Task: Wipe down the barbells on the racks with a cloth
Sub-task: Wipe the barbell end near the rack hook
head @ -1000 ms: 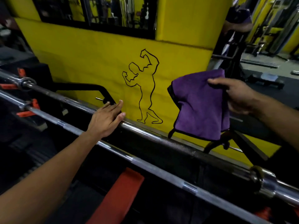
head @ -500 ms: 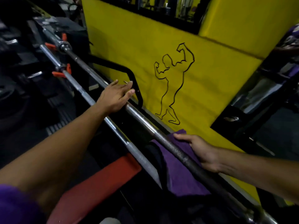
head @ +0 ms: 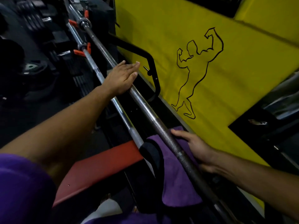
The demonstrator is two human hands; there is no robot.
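Two steel barbells run diagonally from upper left to lower right. My left hand (head: pixel 123 76) rests flat, fingers straight, on the far barbell (head: pixel 145 107), the one nearer the yellow wall. The near barbell (head: pixel 119 110) lies parallel just to its left. A purple cloth (head: pixel 176 178) with a black edge hangs under the far barbell's knurled part and over the near bar's end. My right hand (head: pixel 194 147) holds the cloth from the wall side of the far barbell, thumb along the bar, its fingers hidden beneath.
A yellow wall panel (head: pixel 234 88) with a black bodybuilder outline stands close behind the bars. A black bent rack tube (head: pixel 150 62) juts out beside my left hand. Orange clamps (head: pixel 77 52) sit on the bars' far ends. A red bench pad (head: pixel 100 168) lies below, weight plates (head: pixel 32 67) at left.
A second ago my right hand held the cloth up in the air; it has come down and brought the cloth under the far barbell. My left hand stays on the bar.
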